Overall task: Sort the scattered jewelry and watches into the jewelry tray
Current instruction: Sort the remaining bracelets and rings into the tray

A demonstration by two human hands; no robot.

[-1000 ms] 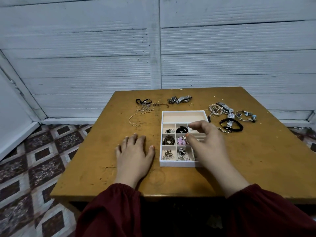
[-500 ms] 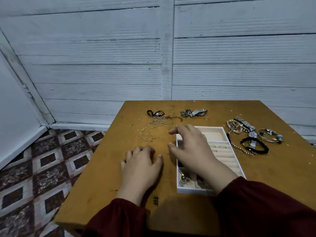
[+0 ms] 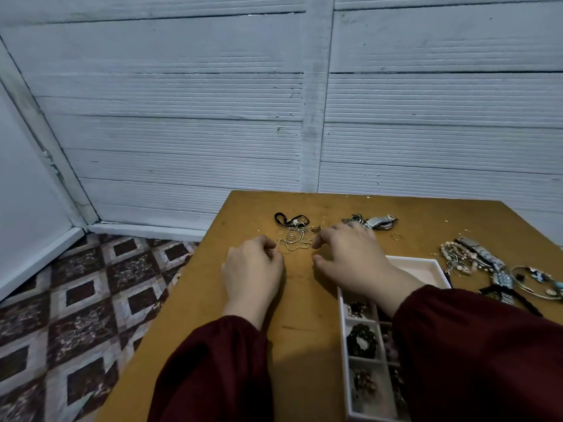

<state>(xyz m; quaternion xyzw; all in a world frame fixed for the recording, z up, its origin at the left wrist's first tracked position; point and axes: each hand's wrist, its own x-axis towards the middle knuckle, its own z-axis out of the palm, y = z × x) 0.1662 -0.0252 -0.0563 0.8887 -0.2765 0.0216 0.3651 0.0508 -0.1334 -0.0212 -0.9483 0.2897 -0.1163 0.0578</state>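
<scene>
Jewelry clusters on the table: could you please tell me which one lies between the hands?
The tangle of thin silver chains, between left hand and right hand; the others lie right of it.

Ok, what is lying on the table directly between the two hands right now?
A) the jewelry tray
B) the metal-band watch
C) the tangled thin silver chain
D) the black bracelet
C: the tangled thin silver chain lies on the table in the gap between the left hand and the right hand, with both sets of fingertips curled toward it.
</scene>
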